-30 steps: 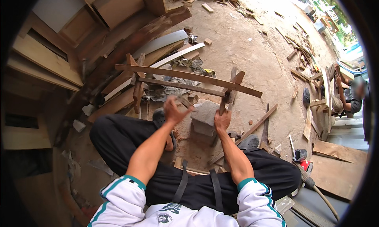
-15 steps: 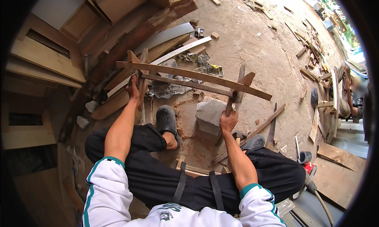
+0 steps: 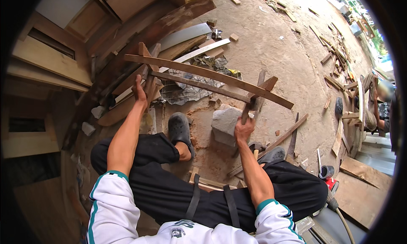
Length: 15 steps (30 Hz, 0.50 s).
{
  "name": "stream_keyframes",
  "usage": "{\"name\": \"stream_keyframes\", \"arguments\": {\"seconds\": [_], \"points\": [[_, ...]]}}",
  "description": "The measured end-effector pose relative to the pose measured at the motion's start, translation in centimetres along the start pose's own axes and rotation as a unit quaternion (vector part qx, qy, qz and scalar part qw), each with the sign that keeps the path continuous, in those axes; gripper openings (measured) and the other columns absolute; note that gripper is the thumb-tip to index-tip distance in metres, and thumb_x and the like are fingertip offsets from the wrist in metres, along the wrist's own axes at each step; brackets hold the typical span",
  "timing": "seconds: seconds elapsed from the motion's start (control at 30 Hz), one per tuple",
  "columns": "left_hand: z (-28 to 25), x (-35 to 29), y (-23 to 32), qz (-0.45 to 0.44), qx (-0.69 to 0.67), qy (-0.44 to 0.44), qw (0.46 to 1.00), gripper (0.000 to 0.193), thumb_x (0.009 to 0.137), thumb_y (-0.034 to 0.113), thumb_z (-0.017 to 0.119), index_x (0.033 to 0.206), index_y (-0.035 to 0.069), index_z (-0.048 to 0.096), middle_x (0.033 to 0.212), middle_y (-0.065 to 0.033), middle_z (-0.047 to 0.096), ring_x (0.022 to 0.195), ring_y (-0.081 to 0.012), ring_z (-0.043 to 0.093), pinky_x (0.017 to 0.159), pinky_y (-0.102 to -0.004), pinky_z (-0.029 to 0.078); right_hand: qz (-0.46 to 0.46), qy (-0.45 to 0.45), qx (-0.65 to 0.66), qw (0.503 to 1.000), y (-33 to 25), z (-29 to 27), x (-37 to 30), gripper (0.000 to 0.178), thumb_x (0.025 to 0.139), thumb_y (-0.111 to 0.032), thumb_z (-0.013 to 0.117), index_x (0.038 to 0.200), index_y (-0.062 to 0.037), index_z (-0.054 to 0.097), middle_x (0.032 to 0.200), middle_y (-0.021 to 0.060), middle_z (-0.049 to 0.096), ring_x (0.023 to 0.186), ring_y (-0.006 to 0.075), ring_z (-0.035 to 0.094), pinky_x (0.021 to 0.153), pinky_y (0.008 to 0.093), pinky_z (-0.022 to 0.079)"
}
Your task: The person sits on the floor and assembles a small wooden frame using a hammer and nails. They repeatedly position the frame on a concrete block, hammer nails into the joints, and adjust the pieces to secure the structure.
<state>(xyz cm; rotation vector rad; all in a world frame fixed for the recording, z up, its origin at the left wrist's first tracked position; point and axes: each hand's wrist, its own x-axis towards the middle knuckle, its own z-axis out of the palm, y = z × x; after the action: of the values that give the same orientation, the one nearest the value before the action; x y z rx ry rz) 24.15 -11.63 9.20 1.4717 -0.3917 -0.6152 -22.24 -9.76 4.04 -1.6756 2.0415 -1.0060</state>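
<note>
Left hand (image 3: pixel 140 93) moved leftward—loosely open against crosswise frame (image 3: pixel 203 74); right grip (image 3: pixel 244 128) clenches it.

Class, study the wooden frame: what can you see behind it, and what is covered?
Behind the frame, a crumpled sheet, a white slat and ground show. The frame covers parts of the sheet; what lies directly behind the left hand cannot be seen.

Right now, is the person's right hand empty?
No, the right hand is closed around one leg of the wooden frame.
</note>
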Motion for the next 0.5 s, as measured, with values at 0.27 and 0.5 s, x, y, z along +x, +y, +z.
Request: {"name": "stream_keyframes", "arguments": {"seconds": [0.27, 0.5], "points": [[0.3, 2.4, -1.6, 0.019, -0.029, -0.049, 0.998, 0.068, 0.091, 0.047, 0.063, 0.138, 0.001, 0.046, 0.139, -0.0114, 0.049, 0.122, -0.0248, 0.052, 0.103, -0.0391, 0.041, -0.007, 0.029, -0.021, 0.999, -0.8, 0.1, 0.0, 0.023, 0.083, -0.021, 0.069, 0.095, -0.0016, 0.065, 0.092, 0.0216, 0.058, 0.085, 0.0434, 0.057, 0.074, 0.0516, 0.044], [1.4, 0.9, -1.9, 0.087, 0.050, -0.047, 0.994, 0.061, 0.086, 0.043, 0.070, 0.126, 0.001, 0.052, 0.127, -0.0109, 0.055, 0.114, -0.0207, 0.056, 0.099, -0.0364, 0.043, -0.063, 0.009, -0.100, 0.993, -0.2, -0.1, -0.8, 0.033, 0.092, -0.026, 0.057, 0.108, 0.0024, 0.057, 0.100, 0.0249, 0.057, 0.093, 0.0439, 0.055, 0.084, 0.0525, 0.041]]}}
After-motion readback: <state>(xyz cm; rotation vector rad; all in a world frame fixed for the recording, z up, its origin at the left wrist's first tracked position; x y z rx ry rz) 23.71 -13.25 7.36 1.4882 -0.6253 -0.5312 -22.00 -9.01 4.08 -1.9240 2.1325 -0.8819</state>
